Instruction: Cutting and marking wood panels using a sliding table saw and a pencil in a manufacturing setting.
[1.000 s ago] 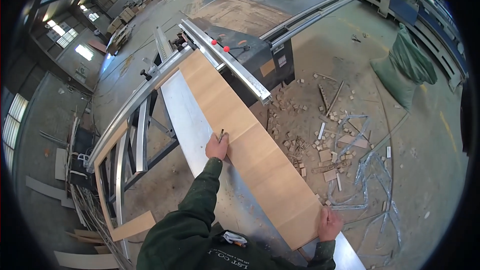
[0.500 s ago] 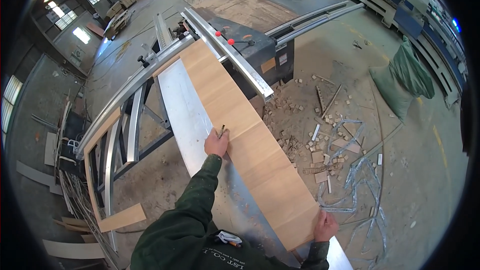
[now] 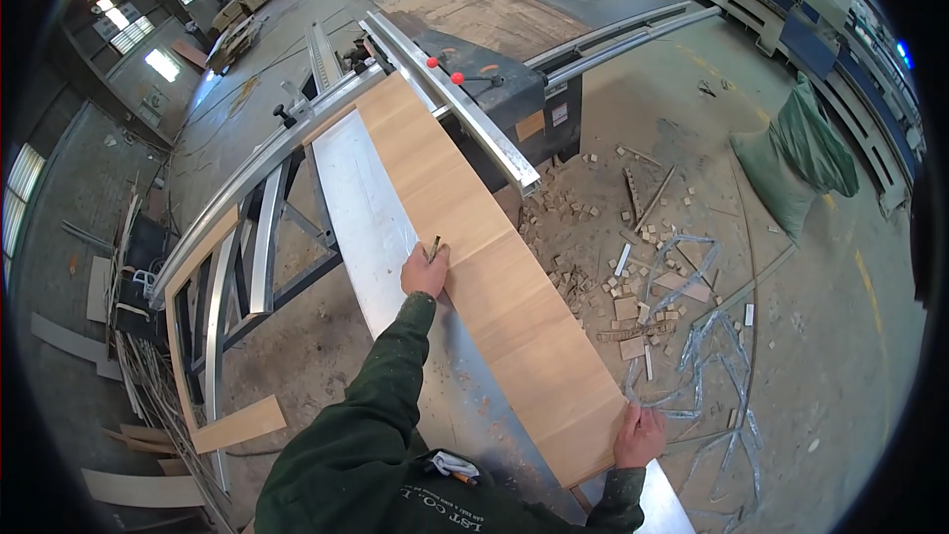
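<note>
A long, light-brown wooden board (image 3: 494, 282) lies slantwise over the silver sliding table (image 3: 366, 208) of a panel saw. My left hand (image 3: 425, 272) is closed at the board's left edge, about midway along it. A short, thin, pencil-like stick (image 3: 434, 249) pokes up from its fingers. Down at the near right corner, my right hand (image 3: 640, 437) grips the board's edge, with its fingertips partly hidden. The board's far end reaches the curved-looking metal fence (image 3: 252, 163).
A metal rail (image 3: 450, 104) and red-knobbed levers (image 3: 457, 78) sit on the saw beyond the board. Wood offcuts (image 3: 628, 309) and crumpled plastic strapping (image 3: 697, 361) litter the floor at right. A green sack (image 3: 796, 158) stands farther right. Left are frame bars (image 3: 265, 247).
The board has shifted slightly away from me, toward the fence. Both hands have moved a little the same way, keeping their places on it.
</note>
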Tool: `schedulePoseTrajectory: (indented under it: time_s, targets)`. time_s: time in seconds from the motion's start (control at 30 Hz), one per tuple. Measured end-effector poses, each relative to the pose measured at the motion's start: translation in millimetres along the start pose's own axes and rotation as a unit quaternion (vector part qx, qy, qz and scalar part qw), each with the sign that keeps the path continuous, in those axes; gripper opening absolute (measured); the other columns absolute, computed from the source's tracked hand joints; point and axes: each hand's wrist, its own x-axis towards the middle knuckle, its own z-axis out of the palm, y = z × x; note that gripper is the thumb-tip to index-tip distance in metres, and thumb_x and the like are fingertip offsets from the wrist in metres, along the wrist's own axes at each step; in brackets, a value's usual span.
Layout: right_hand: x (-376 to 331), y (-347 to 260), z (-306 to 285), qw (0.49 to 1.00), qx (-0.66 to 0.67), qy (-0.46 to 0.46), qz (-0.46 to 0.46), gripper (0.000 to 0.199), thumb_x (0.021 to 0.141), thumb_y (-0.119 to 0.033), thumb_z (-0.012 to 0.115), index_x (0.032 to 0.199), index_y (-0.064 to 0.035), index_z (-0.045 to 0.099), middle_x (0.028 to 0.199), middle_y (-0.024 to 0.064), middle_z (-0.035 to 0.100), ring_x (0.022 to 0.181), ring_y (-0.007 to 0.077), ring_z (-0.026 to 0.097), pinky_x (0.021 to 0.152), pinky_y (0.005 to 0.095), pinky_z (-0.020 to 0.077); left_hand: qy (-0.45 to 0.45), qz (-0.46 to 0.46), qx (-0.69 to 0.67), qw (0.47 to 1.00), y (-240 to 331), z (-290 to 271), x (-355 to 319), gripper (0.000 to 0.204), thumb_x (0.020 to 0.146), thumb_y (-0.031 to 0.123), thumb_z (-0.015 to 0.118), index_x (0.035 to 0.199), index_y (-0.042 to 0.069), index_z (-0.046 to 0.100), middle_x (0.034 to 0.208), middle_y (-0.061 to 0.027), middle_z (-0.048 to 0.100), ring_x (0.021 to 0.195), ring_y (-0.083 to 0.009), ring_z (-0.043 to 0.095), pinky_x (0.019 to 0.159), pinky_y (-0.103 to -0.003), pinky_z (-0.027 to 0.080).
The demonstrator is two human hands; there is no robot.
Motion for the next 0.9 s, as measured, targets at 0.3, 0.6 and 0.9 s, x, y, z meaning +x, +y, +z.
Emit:
schedulePoseTrajectory:
  time_s: [0.3, 0.6, 0.9]
  targets:
    - [-3.3, 0.3, 3.1, 0.999, 0.026, -0.014, 0.013, 0.040, 0.099, -0.022, 0.065, 0.066, -0.0011, 0.059, 0.068, 0.0164, 0.055, 0.070, 0.0382, 0.056, 0.065, 0.0511, 0.0441, -0.024, -0.029, 0.002, 0.999, 10.3, -7.6, -1.7, 0.055, 0.086, 0.056, 0.069, 0.092, 0.002, 0.061, 0.093, -0.0258, 0.072, 0.093, -0.0463, 0.069, 0.079, -0.052, 0.052]
    - [-10.4, 14.2, 6.3, 1.000, -0.013, -0.024, 0.000, 0.042, 0.102, -0.026, 0.061, 0.068, -0.0008, 0.060, 0.072, 0.0177, 0.058, 0.073, 0.0393, 0.058, 0.066, 0.0517, 0.0448, -0.027, -0.029, -0.002, 0.999, 9.2, -2.8, -8.8, 0.057, 0.086, 0.057, 0.068, 0.105, 0.004, 0.064, 0.099, -0.0257, 0.073, 0.098, -0.0456, 0.070, 0.085, -0.052, 0.053]
    - [-43.9, -29.0, -1.6, 0.985, -0.137, -0.106, -0.019, 0.049, 0.093, -0.040, 0.066, 0.127, -0.0059, 0.057, 0.128, 0.0187, 0.056, 0.124, 0.0404, 0.047, 0.103, 0.0592, 0.0333, -0.027, -0.060, -0.061, 0.996, -56.9, -56.6, -38.2, 0.048, 0.091, 0.050, 0.067, 0.104, 0.004, 0.068, 0.103, -0.0220, 0.074, 0.097, -0.0433, 0.070, 0.084, -0.051, 0.053]
